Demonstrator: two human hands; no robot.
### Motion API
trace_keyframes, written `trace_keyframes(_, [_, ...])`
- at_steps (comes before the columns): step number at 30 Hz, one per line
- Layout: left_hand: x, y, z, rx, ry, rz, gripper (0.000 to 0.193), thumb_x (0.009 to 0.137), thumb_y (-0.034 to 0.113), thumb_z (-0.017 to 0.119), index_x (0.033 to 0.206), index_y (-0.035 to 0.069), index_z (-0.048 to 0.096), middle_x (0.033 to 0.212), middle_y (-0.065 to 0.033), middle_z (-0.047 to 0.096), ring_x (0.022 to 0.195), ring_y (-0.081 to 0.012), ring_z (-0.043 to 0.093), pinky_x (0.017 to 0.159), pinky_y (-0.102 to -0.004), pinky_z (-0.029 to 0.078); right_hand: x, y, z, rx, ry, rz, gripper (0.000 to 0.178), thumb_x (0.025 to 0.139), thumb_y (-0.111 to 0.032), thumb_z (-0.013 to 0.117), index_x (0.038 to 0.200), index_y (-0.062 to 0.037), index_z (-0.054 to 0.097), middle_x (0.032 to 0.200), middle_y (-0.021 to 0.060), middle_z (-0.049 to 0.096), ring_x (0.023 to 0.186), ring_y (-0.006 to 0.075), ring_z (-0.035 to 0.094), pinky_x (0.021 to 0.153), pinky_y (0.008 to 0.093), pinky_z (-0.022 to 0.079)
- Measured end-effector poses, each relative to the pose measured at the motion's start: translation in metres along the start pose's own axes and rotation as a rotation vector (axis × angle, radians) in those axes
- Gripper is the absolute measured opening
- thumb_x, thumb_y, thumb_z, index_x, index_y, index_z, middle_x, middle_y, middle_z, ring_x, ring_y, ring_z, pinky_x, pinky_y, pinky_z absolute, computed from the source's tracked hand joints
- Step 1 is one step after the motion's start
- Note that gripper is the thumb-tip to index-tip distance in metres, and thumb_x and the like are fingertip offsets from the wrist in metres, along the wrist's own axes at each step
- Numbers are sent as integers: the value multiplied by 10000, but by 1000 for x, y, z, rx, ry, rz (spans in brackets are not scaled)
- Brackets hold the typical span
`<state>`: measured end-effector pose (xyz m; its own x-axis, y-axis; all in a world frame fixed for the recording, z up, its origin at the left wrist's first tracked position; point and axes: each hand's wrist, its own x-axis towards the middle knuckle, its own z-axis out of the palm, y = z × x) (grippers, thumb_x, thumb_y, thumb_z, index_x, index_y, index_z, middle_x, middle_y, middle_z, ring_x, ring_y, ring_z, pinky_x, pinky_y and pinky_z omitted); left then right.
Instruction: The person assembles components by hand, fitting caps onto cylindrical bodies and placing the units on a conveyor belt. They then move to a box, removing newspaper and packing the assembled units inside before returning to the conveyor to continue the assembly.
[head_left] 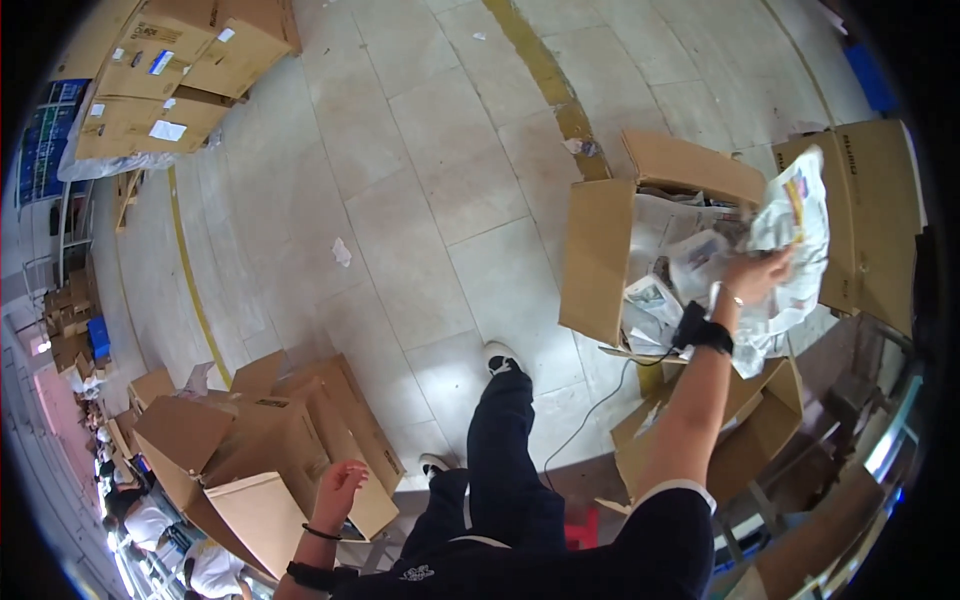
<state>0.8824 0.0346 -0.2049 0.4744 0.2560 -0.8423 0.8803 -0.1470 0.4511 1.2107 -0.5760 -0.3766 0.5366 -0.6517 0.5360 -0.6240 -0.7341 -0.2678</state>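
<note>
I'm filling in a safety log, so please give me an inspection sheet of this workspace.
Surface: pale tiled floor with a yellow line.
Job's things: crumpled printed sheet raised beside an open carton that contains papers.
Clutter: paper scrap on the floor; open cartons at lower left.
Hands: right hand grips the sheet, slightly blurred; left hand, fingers curled, shows nothing held.
Cables: thin dark cable from the right wrist's black device toward the person's body.
Surroundings: stacked cartons at upper left; people at lower left.
</note>
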Motion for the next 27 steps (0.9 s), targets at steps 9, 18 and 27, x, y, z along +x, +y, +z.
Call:
trace_keyframes(9, [6, -9, 20, 203, -89, 103, 150, 914, 135, 582, 1028, 44, 616, 884, -10, 630, 816, -84, 584, 715, -231, 461, -127, 90, 158, -73, -1074, -319, 939, 737, -371, 672, 1488, -132, 163, 1497, 247, 209, 1351, 409, 282, 1104, 494, 234])
trace_keyframes(18, [-77, -46, -21, 56, 206, 389, 181, 876, 177, 591, 992, 40, 614, 860, -123, 621, 801, -233, 605, 674, -310, 496, -126, -9, 45, 155, -802, -748, 647, 741, -319, 723, 1274, -18, 512, 1158, 271, 575, 1051, 431, 547, 939, 477, 433])
trace_keyframes(27, [-197, -168, -170, -372, 1186, 416, 158, 857, 73, 579, 988, 2, 632, 810, -137, 661, 674, -214, 633, 613, -314, 504, -351, -307, -387, 655, -2160, -1345, 470, 790, -68, 707, 1233, -44, 550, 1052, 116, 638, 944, 184, 618, 783, 320, 522])
